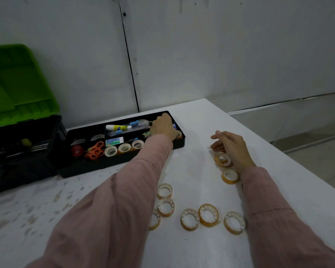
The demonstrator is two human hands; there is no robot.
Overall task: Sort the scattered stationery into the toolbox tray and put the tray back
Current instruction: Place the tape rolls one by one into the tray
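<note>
- Head view: a white table (191, 120) stood against a pale wall, with a black tray (124, 161) on its far left part and a toolbox (23, 151), green lid (17, 82) raised, just left of the tray.
- The left hand (162, 126) reached into the tray's right end, palm down, fingers curled over the contents; whether it pinched anything could not be told.
- A tape roll (179, 134) showed partly at that hand's right edge, inside the tray's right compartment.
- The right hand (230, 146) hovered over the table to the right of the tray, fingers loosely bent and apart, gripping nothing visible.
- Directly under and near that hand lay two rolls (223, 159), the nearer one (230, 176) beside the wrist.
- Six more rolls lay scattered on the near table: three (165, 206) by the left sleeve (114, 200) and three (208, 214) in a row toward the right sleeve (275, 219).
- In the tray, three rolls (124, 147) stood in the near compartment, with orange scissors (94, 150) and a red ball (77, 150) to their left.
- A glue tube (117, 127) and a white box (114, 141) lay in the far compartments.
</note>
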